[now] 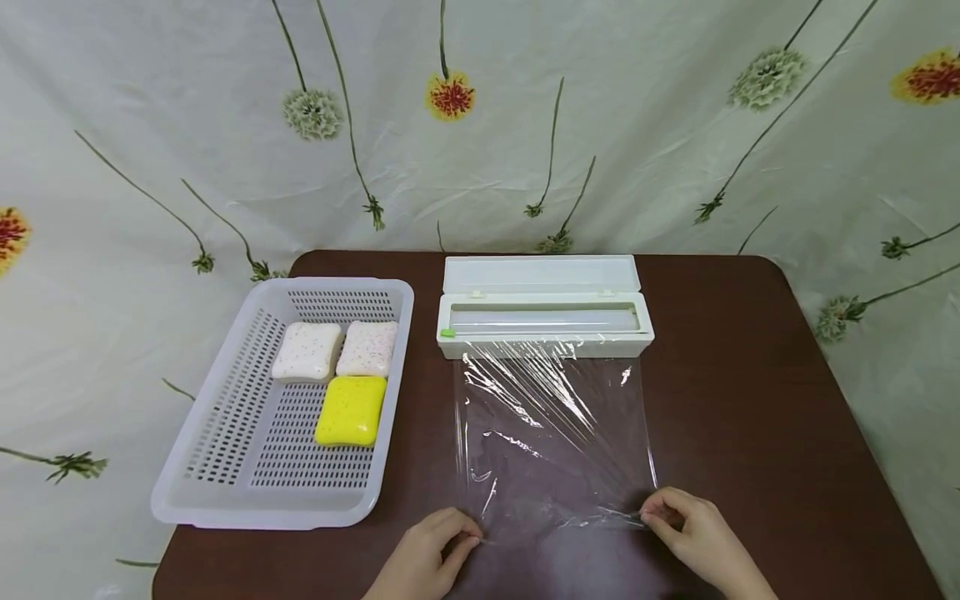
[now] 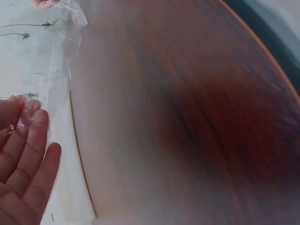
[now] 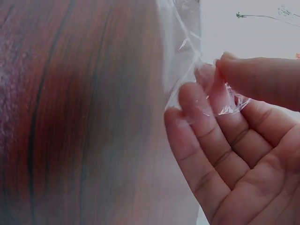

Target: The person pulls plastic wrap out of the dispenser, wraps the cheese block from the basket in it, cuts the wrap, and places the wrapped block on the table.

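Observation:
A sheet of clear plastic wrap (image 1: pixel 547 442) stretches toward me from a white dispenser box (image 1: pixel 546 346), whose lid (image 1: pixel 540 273) stands open at the back. My left hand (image 1: pixel 435 554) pinches the sheet's near left corner between thumb and fingers. At the near right corner, my right hand (image 1: pixel 697 529) pinches the film the same way. Creases and bright reflections run across the sheet. In the right wrist view, crumpled film (image 3: pixel 229 105) lies over the fingers of the right hand. A roll (image 1: pixel 543 320) shows inside the box, with a small green slider (image 1: pixel 447 332) at its left end.
Left of the wrap, a white perforated basket (image 1: pixel 247 500) holds two speckled white soap bars (image 1: pixel 307 352) (image 1: pixel 367 348) and a yellow one (image 1: pixel 351 411). Everything stands on a dark brown table (image 1: pixel 750 400). Behind it hangs a flower-patterned cloth (image 1: pixel 637 125).

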`<state>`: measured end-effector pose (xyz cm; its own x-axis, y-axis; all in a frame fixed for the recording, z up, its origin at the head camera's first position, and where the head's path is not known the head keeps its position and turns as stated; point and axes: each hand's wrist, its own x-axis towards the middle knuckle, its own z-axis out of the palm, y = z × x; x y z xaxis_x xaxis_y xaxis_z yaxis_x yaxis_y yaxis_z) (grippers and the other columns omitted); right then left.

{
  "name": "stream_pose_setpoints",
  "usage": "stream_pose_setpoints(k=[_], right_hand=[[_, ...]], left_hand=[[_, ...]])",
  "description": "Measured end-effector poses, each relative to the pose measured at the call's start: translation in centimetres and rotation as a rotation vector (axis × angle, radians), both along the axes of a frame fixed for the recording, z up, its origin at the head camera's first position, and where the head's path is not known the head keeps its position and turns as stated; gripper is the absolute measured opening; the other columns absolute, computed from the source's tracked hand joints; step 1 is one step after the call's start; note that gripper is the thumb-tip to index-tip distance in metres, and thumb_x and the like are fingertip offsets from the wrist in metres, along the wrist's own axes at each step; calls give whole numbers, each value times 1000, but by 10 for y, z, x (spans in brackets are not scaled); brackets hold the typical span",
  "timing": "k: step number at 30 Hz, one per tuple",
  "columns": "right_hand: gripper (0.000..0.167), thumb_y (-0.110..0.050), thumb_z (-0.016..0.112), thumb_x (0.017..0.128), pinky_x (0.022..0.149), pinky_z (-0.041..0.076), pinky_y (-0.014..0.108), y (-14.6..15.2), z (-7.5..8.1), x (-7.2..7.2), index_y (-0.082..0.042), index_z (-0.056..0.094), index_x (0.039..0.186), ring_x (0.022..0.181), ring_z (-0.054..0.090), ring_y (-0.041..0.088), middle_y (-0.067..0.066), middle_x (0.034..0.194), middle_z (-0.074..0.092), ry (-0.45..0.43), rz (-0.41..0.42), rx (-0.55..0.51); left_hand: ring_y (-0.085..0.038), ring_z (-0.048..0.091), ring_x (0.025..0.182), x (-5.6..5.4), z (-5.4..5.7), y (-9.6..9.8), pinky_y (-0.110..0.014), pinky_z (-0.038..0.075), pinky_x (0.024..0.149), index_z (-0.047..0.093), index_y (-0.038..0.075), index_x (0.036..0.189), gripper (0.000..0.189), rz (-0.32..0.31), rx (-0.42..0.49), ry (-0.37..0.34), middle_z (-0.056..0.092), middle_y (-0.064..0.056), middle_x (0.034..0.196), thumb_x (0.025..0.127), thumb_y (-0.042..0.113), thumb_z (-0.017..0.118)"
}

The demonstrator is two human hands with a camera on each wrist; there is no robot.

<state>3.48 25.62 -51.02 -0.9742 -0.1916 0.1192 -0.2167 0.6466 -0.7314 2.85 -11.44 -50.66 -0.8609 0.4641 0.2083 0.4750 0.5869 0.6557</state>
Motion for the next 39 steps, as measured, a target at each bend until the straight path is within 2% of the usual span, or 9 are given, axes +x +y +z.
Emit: stream_pose_setpoints(k=[4, 7, 12, 17, 21, 25, 29, 35, 39], right_hand=[[19, -6, 76, 83, 64, 53, 20, 0, 1, 0, -21, 65, 85, 76, 57, -7, -16, 83, 64, -66, 25, 27], [17, -9, 76, 84, 66, 54, 21, 0, 2, -1, -22, 65, 85, 78, 58, -7, -17, 85, 64, -116, 21, 54], [18, -10, 75, 84, 65, 51, 20, -1, 0, -1, -24, 63, 83, 79, 55, -7, -17, 85, 63, -164, 11, 101], [20, -5, 71, 84, 57, 42, 20, 1, -1, -1, -21, 60, 84, 57, 39, -7, -10, 86, 63, -249, 48, 103], [18, -6, 70, 85, 63, 45, 21, 1, -1, -2, -21, 60, 85, 60, 40, -6, -11, 87, 62, -298, 69, 123], [16, -9, 72, 85, 70, 48, 25, -1, 1, -1, -21, 62, 85, 75, 46, -5, -15, 87, 61, -281, 87, 155], [17, -9, 73, 86, 72, 50, 27, -3, 0, 0, -22, 62, 85, 75, 47, -5, -15, 87, 63, -267, 72, 173], [25, -8, 77, 81, 72, 53, 28, -6, -6, 2, -27, 61, 81, 84, 55, -4, -21, 85, 62, -163, 25, 185], [30, -4, 78, 79, 70, 51, 26, -8, -8, 1, -28, 60, 79, 82, 54, -4, -24, 83, 59, -122, 1, 196]], left_hand=[[1, 57, 76, 0, -3, -4, -22, 51, 68, 65, 22, 87, 17, 5, -86, 33, 63, 16, 83, 83, 11, 77], [-3, 59, 77, 1, -7, -7, -27, 50, 71, 66, 23, 86, 17, -3, -136, 91, 63, 16, 83, 82, 12, 78], [-3, 55, 76, 3, -17, -9, -27, 48, 70, 62, 21, 82, 21, 9, -183, 164, 59, 15, 80, 77, 10, 79], [-3, 50, 79, 5, -17, -13, -25, 43, 66, 57, 22, 77, 25, 28, -215, 87, 54, 16, 80, 77, 9, 78], [-4, 51, 83, 5, -14, -15, -25, 43, 68, 61, 23, 79, 20, 28, -236, 29, 56, 16, 84, 80, 12, 77], [-7, 55, 86, 2, -10, -18, -28, 47, 71, 67, 19, 94, 14, 15, -262, -18, 62, 13, 91, 84, 13, 75], [-8, 56, 86, 1, -9, -20, -30, 48, 72, 66, 14, 110, 26, 16, -276, -46, 65, 10, 95, 85, 13, 74], [-9, 57, 87, 0, -13, -18, -31, 52, 77, 67, 11, 108, 26, 58, -297, 45, 65, 7, 95, 84, 14, 75], [-10, 57, 90, 0, -14, -17, -32, 52, 80, 68, 13, 108, 25, 76, -330, 45, 64, 7, 96, 84, 16, 75]])
